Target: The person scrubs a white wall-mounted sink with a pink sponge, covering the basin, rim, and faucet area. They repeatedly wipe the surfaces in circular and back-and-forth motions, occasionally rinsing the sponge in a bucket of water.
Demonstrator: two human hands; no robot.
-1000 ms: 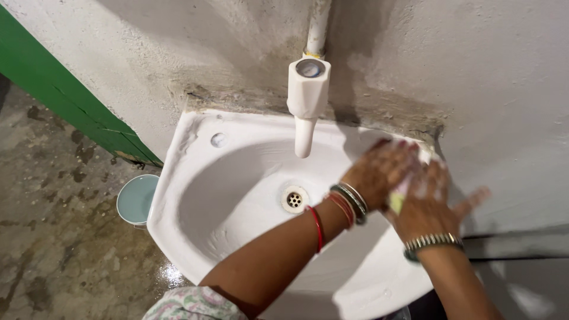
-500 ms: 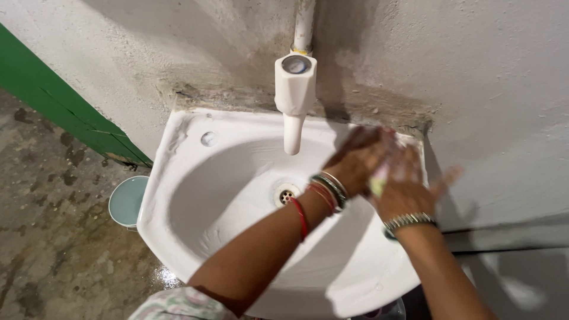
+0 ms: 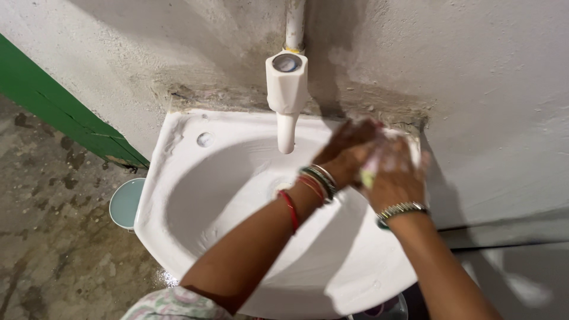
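Over the right side of a white wall-mounted sink, my two hands are pressed together and covered in white lather. My left hand, with bangles and a red thread at the wrist, lies against my right hand, which wears a metal bracelet. A small yellow-green soap bar shows between the palms, and both hands close around it. A white plastic tap hangs from a wall pipe just left of the hands. No water is seen running. My left forearm covers most of the drain.
A rough grey plastered wall backs the sink. A green painted frame runs diagonally at the left. On the stained concrete floor beside the sink stands a small pale blue bucket.
The hands have rubbed together and drawn closer. My right hand's fingers, spread out before, now fold in around the soap. The view has shifted slightly to the right.
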